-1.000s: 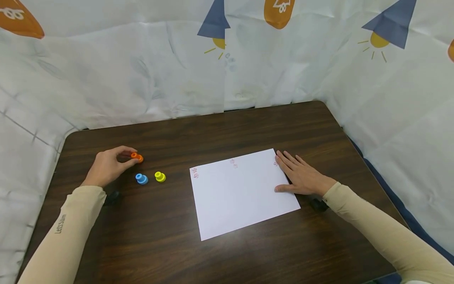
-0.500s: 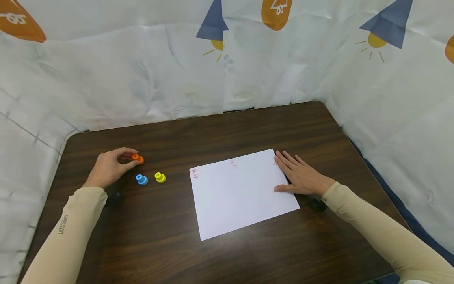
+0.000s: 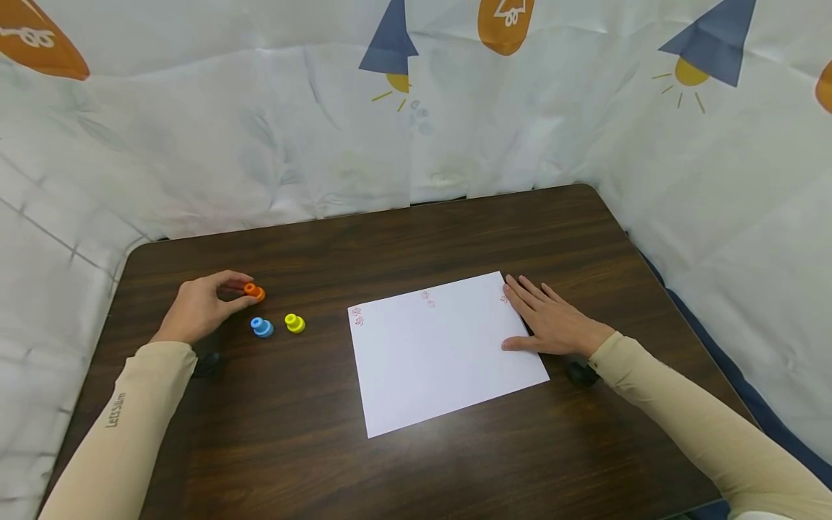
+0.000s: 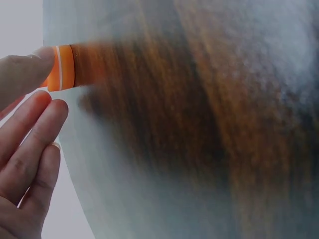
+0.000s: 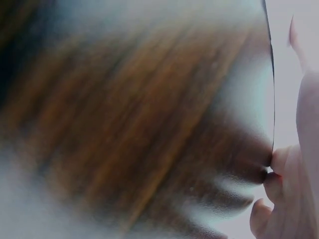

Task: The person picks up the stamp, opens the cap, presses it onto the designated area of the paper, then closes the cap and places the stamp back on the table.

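At the table's left my left hand (image 3: 201, 309) pinches a small orange stamp (image 3: 254, 292) with a round base and narrower knob, thumb on the near side. In the left wrist view the thumb lies against the orange stamp (image 4: 62, 67), which has a pale line round it, just over the wood. Closest to this hand stand a blue stamp (image 3: 262, 327) and a yellow stamp (image 3: 295, 323) of like shape, knobs up. My right hand (image 3: 552, 321) lies flat, fingers spread, over the right edge of a white paper sheet (image 3: 442, 368).
Small red marks (image 3: 427, 297) run along the sheet's far edge. The dark wood table (image 3: 292, 448) has white patterned cloth (image 3: 292, 130) behind it and at both sides. A black wrist device (image 3: 581, 374) sits under the right wrist.
The view shifts very slightly. My left hand keeps its pinch on the orange stamp in nearly the same spot, and the right hand stays on the paper.
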{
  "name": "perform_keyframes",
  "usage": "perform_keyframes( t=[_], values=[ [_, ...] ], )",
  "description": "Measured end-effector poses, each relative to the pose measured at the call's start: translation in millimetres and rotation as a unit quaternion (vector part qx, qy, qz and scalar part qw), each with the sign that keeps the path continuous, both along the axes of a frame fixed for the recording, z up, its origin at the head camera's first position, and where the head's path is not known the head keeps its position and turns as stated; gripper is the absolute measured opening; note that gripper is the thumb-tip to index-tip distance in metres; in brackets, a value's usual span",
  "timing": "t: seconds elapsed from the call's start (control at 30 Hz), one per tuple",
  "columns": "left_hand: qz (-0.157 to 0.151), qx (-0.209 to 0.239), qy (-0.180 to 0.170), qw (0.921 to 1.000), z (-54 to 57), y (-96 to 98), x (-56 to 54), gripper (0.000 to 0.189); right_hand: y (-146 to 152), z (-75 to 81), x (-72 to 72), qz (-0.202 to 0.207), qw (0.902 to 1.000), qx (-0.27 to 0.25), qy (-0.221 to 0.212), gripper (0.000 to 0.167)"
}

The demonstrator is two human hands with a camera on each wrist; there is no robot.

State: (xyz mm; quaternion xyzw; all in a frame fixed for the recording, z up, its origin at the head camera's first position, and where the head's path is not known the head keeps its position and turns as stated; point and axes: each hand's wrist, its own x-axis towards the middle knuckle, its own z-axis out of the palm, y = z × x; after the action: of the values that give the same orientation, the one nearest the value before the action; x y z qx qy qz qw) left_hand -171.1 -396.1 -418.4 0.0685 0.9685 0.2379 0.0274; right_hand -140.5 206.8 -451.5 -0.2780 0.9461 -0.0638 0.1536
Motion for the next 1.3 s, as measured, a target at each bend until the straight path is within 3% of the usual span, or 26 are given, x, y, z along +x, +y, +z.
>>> perform_keyframes(
  t=[0.57,1.0,1.3],
  values=[
    [0.011,-0.008,0.025,0.9996,15.8,-0.4,13.2,0.039,0,1.9,2.5,0.001,1.0000,-0.003,0.003,0.108],
    [0.014,0.005,0.049,0.9987,31.8,17.2,29.2,0.037,0,2.2,1.7,0.002,1.0000,-0.004,-0.001,0.109],
    [-0.002,0.021,0.065,0.9977,31.6,33.9,40.9,0.034,1,2.6,1.7,0.003,1.0000,-0.007,-0.002,0.108]
  ],
)
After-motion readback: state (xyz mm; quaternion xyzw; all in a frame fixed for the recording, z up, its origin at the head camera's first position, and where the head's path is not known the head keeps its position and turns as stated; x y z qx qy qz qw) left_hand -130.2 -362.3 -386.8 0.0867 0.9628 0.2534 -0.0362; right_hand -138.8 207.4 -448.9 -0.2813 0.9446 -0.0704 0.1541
